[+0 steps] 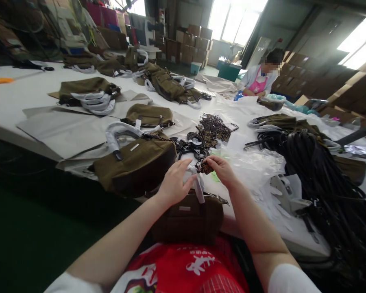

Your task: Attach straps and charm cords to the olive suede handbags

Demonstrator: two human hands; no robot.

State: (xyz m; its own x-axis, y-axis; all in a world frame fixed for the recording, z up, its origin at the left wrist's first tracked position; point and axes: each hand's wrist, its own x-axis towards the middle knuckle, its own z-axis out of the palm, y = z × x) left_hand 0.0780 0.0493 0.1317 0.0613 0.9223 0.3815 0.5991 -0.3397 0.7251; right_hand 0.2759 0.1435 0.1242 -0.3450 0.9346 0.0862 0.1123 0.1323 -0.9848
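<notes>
An olive-brown handbag (186,219) stands at the table's near edge, right in front of my red apron. It has a zip top, a small pale label and a handle (199,189) wrapped in white material. My left hand (175,183) curves its thumb and fingers around the upper part of that handle. Between the fingertips of my right hand (221,169) is a dark brown patterned charm (205,167), its metal clasp touching the handle wrapping. To the left, a second olive handbag (137,162) leans over with its wrapped handle up.
Coiled black straps (197,142) and a pile of brown charms (215,128) lie beyond my hands. A big heap of black straps (317,171) hangs over the right edge beside clear plastic bags (256,162). More olive bags (167,83) lie farther back. A co-worker (259,79) works across the table.
</notes>
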